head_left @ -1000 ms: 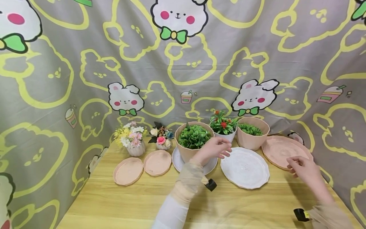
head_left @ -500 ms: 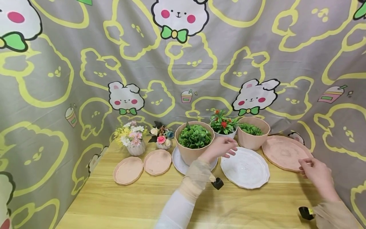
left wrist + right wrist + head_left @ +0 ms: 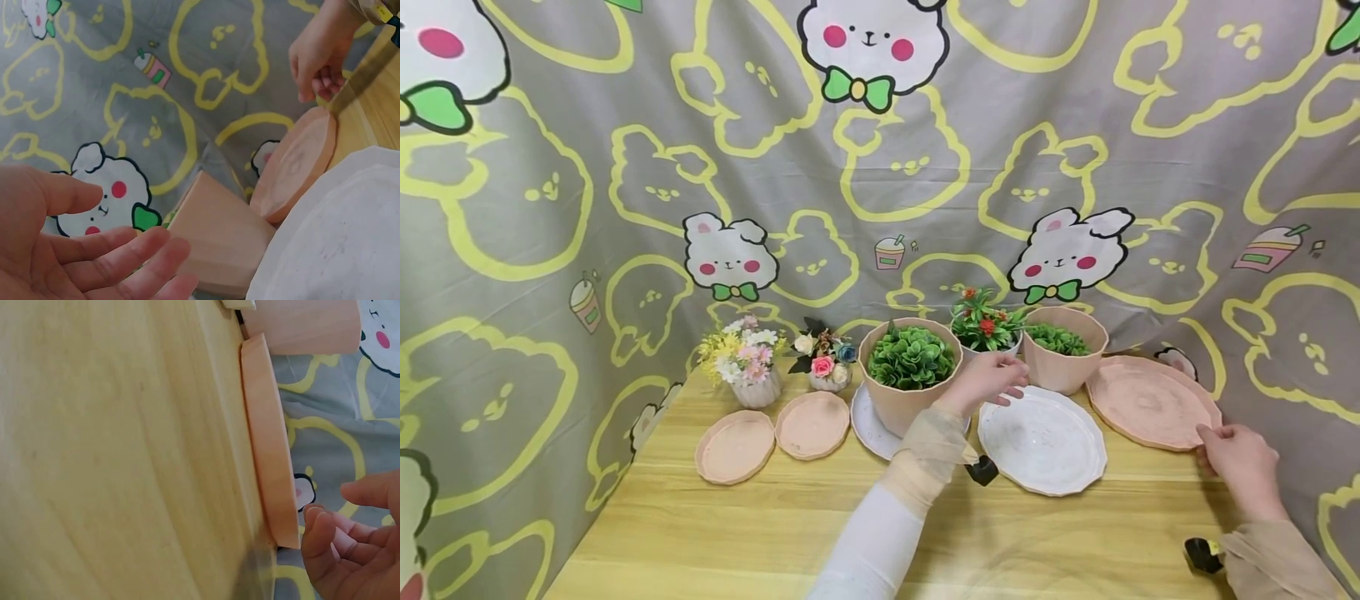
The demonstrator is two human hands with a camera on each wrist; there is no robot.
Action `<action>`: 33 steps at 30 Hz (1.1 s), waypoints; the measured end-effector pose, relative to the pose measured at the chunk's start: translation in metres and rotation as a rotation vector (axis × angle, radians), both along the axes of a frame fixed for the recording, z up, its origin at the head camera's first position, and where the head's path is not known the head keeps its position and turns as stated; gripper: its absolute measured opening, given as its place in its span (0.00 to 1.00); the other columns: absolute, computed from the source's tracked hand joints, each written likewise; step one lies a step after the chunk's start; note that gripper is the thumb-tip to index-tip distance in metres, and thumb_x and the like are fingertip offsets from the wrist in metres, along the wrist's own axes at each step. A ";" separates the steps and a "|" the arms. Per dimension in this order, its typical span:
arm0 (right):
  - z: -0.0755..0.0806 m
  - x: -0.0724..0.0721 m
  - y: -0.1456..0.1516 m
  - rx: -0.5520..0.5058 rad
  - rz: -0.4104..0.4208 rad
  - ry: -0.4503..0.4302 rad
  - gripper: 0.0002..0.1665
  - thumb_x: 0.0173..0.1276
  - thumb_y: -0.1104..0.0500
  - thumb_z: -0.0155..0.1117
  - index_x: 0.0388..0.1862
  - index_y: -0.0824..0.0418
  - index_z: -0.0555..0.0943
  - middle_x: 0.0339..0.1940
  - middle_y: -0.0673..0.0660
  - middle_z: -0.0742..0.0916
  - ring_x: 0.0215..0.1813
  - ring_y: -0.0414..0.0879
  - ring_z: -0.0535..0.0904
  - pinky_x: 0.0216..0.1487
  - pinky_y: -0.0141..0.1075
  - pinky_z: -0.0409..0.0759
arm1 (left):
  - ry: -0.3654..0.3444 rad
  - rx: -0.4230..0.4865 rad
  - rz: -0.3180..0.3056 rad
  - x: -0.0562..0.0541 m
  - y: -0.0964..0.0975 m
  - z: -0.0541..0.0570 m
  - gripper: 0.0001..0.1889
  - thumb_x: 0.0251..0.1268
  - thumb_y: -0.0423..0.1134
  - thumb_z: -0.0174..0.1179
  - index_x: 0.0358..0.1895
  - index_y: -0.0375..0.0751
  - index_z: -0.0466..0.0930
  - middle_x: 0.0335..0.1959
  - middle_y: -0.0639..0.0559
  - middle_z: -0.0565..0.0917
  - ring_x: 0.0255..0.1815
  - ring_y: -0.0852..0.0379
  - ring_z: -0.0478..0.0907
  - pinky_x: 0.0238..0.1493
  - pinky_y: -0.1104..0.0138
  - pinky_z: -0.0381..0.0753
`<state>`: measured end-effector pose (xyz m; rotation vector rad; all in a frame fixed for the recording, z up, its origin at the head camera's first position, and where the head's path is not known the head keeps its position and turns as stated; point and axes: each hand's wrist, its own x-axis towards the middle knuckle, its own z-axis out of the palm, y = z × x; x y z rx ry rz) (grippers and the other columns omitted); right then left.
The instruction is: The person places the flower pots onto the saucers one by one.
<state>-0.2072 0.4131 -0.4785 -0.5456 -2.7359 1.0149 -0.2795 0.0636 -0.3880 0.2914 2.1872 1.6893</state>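
At the right end of the table lies a large pink saucer, its side wall facing me in the right wrist view. My right hand is at its near right rim, fingers bent and thumb apart from them in the right wrist view; I cannot tell whether they touch it. My left hand hovers with loose fingers and holds nothing, above the gap between a white saucer and a large pink pot of green leaves. The left wrist view shows that hand's spread fingers in front of another pink pot.
Two small pink saucers, one left of the other, lie on the wooden table. Behind them stand a daisy pot and a rose pot. A red-flowered plant stands at the back, before a patterned curtain.
My right hand has moved right and slightly down, to the large pink saucer's near right rim. My left hand has drifted a little to the right. Pots and saucers stay in place.
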 end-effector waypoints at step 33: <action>-0.021 -0.010 0.007 -0.392 -0.125 -0.139 0.27 0.70 0.55 0.41 0.46 0.81 0.74 0.09 0.45 0.81 0.13 0.37 0.80 0.21 0.33 0.83 | -0.079 -0.026 0.175 -0.031 0.048 -0.002 0.16 0.72 0.42 0.54 0.53 0.35 0.79 0.38 0.40 0.86 0.48 0.38 0.84 0.48 0.50 0.84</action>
